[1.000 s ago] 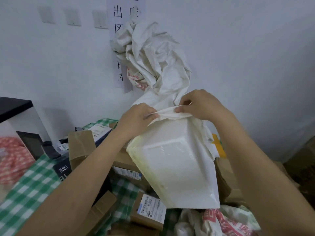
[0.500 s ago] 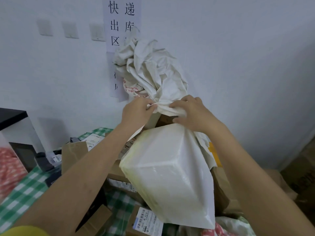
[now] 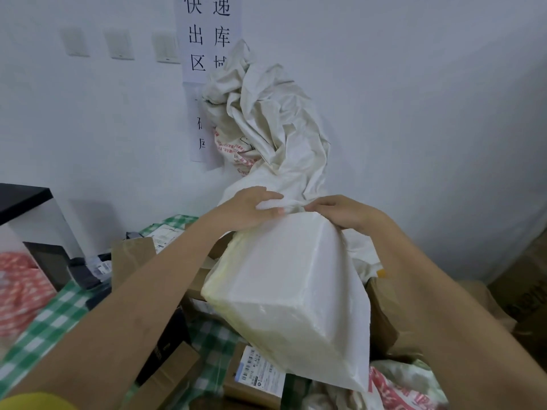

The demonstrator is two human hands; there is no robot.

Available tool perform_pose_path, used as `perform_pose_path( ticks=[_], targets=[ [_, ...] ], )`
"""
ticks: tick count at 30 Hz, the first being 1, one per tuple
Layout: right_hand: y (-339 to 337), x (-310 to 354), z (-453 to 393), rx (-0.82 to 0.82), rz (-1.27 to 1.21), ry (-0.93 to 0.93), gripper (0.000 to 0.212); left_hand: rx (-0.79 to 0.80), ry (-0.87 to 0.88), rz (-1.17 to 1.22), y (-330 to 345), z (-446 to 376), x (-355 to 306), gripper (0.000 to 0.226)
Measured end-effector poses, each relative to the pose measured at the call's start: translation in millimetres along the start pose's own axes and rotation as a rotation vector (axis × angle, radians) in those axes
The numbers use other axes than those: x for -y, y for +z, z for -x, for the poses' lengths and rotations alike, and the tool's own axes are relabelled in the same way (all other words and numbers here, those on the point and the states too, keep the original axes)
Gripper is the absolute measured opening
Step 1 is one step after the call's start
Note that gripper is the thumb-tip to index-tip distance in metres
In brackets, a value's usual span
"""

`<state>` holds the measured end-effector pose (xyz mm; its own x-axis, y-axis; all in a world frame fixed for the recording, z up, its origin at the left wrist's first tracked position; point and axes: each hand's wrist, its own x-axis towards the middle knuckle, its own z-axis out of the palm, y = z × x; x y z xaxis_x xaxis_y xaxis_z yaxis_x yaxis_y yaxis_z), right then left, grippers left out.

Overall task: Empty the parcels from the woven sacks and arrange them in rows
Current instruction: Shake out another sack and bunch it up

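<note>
White wall behind, crumpled sack, cardboard boxes around white parcel

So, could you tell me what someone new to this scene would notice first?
Most striking is the big white plastic-wrapped parcel at centre, held up by its gathered top between the left hand and the right hand. Behind it a crumpled woven sack rises against the wall, partly covering a paper sign. Below lie cardboard boxes on green checked cloth.
</note>
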<state>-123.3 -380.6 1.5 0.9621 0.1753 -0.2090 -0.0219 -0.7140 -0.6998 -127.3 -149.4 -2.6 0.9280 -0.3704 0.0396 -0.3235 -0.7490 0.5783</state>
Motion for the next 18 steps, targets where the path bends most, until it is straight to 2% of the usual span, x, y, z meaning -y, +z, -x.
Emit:
perform_pose_path(
  ticks=[5, 8, 12, 18],
  targets=[
    [12.4, -1.0, 10.1, 0.018, -0.05, -0.053, 0.029, 0.017, -0.024, -0.021, 7.7, 15.9, -1.8, 0.051],
    [23.9, -4.4, 15.2, -0.095, -0.099, -0.088, 0.031, -0.034, -0.022, -0.064, 10.4, 26.8, -1.8, 0.051],
    [38.8, -5.6, 25.8, -0.187, -0.137, -0.216, 0.013, -0.084, -0.008, -0.036, 13.9, 44.4, 1.7, 0.044],
    [65.0, 6.3, 56.6, -0.296, -0.081, -0.392, 0.022, -0.154, 0.023, 0.024, 19.4, 69.0, 12.8, 0.035]
  ],
)
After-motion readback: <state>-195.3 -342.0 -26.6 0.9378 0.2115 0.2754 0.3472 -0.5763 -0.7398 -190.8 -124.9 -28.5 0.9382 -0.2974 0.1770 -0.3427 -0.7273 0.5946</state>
